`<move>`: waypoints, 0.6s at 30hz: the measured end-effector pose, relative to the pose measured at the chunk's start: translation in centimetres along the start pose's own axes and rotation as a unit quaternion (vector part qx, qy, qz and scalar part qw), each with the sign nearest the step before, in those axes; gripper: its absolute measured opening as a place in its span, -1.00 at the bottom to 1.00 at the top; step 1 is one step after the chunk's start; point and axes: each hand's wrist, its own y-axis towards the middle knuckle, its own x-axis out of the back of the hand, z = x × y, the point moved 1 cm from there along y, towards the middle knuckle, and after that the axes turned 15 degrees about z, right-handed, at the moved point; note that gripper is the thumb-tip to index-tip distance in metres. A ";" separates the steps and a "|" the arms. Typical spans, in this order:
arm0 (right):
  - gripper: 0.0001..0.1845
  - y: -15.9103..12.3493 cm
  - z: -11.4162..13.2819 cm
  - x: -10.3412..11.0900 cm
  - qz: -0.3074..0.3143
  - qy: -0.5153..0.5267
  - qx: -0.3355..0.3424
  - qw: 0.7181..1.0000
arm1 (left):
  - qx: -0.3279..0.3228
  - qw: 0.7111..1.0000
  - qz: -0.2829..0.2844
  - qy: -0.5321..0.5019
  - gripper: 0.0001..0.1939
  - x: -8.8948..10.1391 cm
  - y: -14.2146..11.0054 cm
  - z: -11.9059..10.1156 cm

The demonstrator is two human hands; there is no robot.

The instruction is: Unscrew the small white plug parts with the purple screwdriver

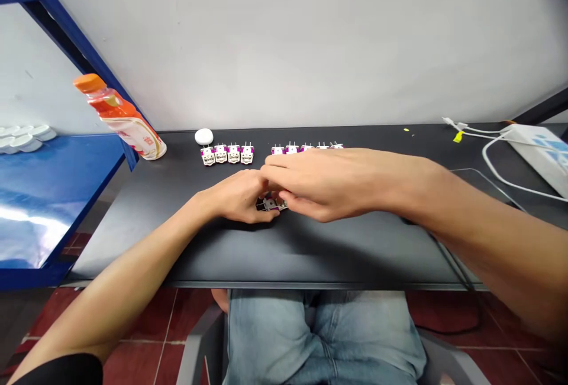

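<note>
My left hand (244, 197) is closed on a small white-and-purple part with metal pins (270, 203), just above the black table or resting on it; I cannot tell which. From the right, my right hand (315, 184) reaches over the same part, fingers and thumb bent around its right end. Both hands hide most of the part, and their fingertips meet there. Behind the hands stands a row of similar white-and-purple parts (220, 154) with thin pins pointing up. A second row of such parts (291, 148) is partly covered by my right hand.
A round white disc (204, 136) lies behind the left row. An orange-capped bottle (126, 119) stands at the table's left end. To the right are a white box (539, 151) and white cables (488, 151). The black table (284, 261) meets a pale wall.
</note>
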 end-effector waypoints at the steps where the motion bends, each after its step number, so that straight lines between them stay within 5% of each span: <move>1: -0.94 -0.1 0.0 -0.1 0.003 -0.015 -0.019 1.000 | 0.004 1.000 0.004 0.000 -0.88 0.1 0.1 -0.1; 18: -0.80 -0.8 -1.6 -1.3 -0.035 -0.017 0.018 0.999 | -0.010 0.999 -0.024 -0.041 -0.92 0.3 0.3 -0.8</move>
